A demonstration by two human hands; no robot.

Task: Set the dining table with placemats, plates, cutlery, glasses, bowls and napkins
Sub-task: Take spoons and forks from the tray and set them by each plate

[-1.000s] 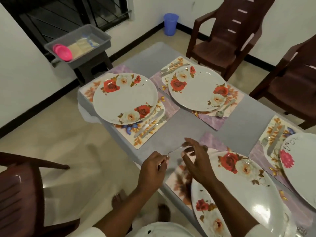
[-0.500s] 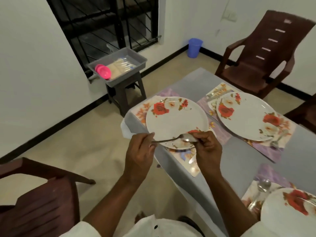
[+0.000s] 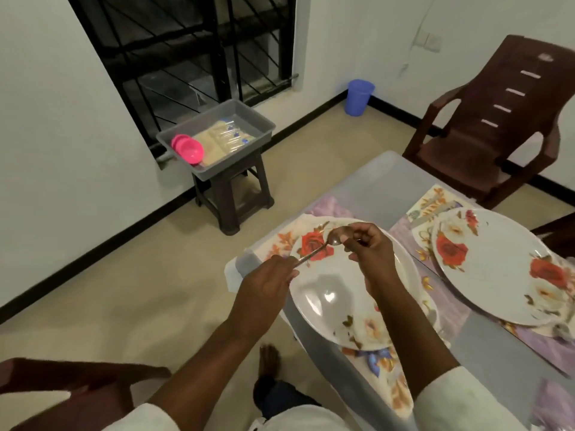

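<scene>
Steel is glinting between my two hands: I am seeing the left hand pinching the handle of a spoon while the right hand is curling its fingertips around the bowl end, the spoon hanging above the near flowered plate. That plate is sitting on a floral placemat at the corner of the grey table, and my right forearm is covering part of its rim. Beside it, a second plate is lying on its own placemat, cut off at the right edge. Further out, a grey tray is resting on a dark stool, holding pink bowls and something pale I am struggling to make out. Beyond, a blue bin and a brown chair are standing by the wall.
</scene>
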